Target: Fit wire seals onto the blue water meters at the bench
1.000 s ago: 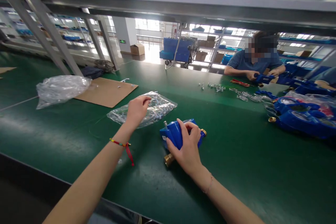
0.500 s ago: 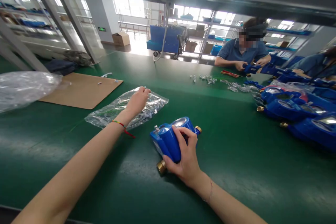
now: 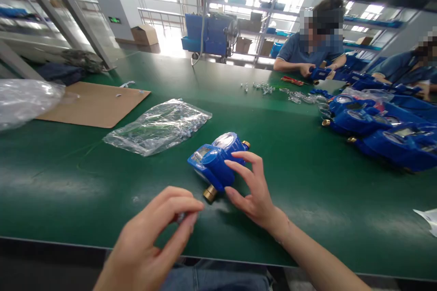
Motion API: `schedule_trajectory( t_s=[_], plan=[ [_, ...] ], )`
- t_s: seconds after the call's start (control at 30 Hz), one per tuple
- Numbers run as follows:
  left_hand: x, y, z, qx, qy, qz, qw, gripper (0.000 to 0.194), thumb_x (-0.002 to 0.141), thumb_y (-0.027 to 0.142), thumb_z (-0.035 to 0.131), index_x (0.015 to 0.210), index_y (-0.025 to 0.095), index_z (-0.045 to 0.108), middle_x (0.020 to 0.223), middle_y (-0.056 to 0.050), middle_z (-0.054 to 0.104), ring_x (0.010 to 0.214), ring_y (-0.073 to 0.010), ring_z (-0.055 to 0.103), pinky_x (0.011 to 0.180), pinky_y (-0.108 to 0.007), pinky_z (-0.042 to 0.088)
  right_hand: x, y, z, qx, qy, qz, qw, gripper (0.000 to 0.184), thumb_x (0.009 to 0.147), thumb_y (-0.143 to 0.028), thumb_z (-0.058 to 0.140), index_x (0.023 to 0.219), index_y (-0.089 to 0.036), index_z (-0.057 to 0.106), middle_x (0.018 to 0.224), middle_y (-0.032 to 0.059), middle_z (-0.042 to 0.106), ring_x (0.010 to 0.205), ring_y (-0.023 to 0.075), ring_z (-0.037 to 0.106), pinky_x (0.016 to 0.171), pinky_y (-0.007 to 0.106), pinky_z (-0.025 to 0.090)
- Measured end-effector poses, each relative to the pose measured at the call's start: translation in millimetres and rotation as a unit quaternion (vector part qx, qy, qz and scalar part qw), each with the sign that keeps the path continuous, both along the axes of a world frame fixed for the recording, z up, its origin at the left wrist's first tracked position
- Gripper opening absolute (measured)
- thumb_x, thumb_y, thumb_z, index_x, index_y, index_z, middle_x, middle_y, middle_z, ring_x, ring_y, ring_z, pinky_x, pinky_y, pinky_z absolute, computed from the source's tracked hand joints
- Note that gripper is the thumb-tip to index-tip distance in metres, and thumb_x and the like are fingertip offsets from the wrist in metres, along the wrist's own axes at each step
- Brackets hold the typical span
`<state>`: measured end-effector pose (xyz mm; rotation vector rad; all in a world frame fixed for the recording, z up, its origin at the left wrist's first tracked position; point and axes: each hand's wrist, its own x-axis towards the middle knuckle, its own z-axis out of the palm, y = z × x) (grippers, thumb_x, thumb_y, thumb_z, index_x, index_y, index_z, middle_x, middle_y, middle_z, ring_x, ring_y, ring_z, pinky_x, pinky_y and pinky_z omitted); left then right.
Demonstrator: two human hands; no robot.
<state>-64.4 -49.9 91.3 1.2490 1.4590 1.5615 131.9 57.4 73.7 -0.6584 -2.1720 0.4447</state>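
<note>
A blue water meter [image 3: 216, 160] with brass ends and a round glass dial lies on the green table [image 3: 307, 200]. My right hand [image 3: 252, 187] rests against its near right side, fingers spread and touching the blue housing. My left hand [image 3: 153, 241] is raised close to the camera, thumb and fingertips pinched on a tiny metal part [image 3: 180, 216] that is too small to name. A clear plastic bag of small metal parts [image 3: 160, 125] lies to the left behind the meter.
A cardboard sheet [image 3: 92, 104] and another crumpled clear bag [image 3: 23, 102] lie at the left. Several blue meters [image 3: 378, 132] are piled at the right. Loose small metal parts [image 3: 262, 87] sit further back. Two people in blue shirts work at the far right.
My left hand has left the bag of parts and come back toward me with a small piece pinched in its fingers. My right hand has loosened from gripping the meter to touching it.
</note>
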Motion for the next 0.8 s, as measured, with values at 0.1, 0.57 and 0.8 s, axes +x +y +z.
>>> schedule_trajectory(
  t_s=[0.1,0.57,0.8],
  plan=[
    [22,-4,-3.9,-0.014,0.033,-0.079,0.996,0.010,0.075,0.024,0.069,0.084,0.025,0.072,0.088,-0.007,0.065,0.067,-0.0204,0.060,0.058,-0.031,0.052,-4,-42,11.5,-0.048,0.023,0.036,0.998,0.037,0.093,-0.018,0.045,0.129,-0.028,0.044,0.115,0.0052,0.058,0.109,0.0205,0.052,0.099,0.041,0.040],
    [6,7,-49.2,0.036,0.324,-0.047,0.944,0.018,0.090,0.023,0.052,0.104,0.027,0.063,0.111,-0.002,0.064,0.113,-0.0224,0.053,0.105,-0.041,0.032,6,-64,-27.0,-0.283,-0.039,0.001,0.958,0.026,0.100,-0.028,0.035,0.088,-0.019,0.056,0.084,0.0024,0.059,0.079,0.0132,0.053,0.073,0.024,0.039],
    [16,9,-35.4,-0.056,0.167,-0.108,0.978,0.014,0.093,0.028,0.049,0.088,0.023,0.061,0.080,0.002,0.052,0.071,-0.0114,0.051,0.064,-0.024,0.041,-3,-62,-32.1,-0.409,-0.010,-0.006,0.913,0.029,0.100,-0.037,0.034,0.088,-0.019,0.054,0.054,-0.0059,0.048,0.048,0.0081,0.048,0.055,0.020,0.038]
  ],
)
